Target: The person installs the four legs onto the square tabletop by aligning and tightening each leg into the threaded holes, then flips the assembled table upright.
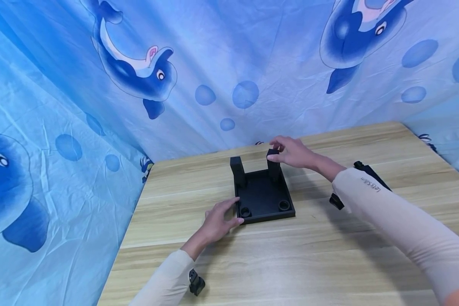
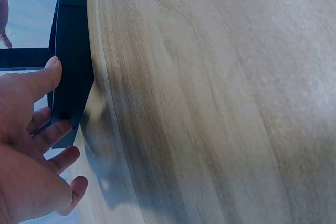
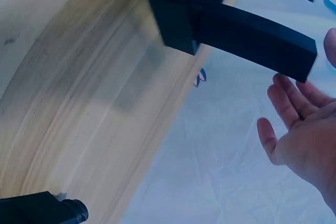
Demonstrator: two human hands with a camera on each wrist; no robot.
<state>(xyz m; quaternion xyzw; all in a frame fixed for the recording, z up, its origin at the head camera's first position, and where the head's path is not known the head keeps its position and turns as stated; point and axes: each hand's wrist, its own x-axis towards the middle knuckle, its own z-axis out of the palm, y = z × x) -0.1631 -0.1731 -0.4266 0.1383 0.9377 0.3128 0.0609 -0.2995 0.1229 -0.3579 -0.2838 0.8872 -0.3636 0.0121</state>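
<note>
A black square tray-like base (image 1: 262,196) lies on the wooden table. Two square black legs, a left one (image 1: 237,170) and a right one (image 1: 274,172), stand upright at its far corners. Its near corners carry round sockets, a left one (image 1: 245,212) and a right one (image 1: 284,205). My left hand (image 1: 216,222) rests against the near-left corner, thumb and index finger spread. At the top of the right leg is my right hand (image 1: 292,152), its fingers loosely bent beside the leg's end. In the right wrist view the thumb stands apart from that leg.
Right of the base lie a long black part (image 1: 372,174) and a small black piece (image 1: 336,201), partly behind my right sleeve. Another small black part (image 1: 196,282) sits by my left sleeve. A blue dolphin-print curtain (image 1: 214,63) hangs along the table's far and left edges.
</note>
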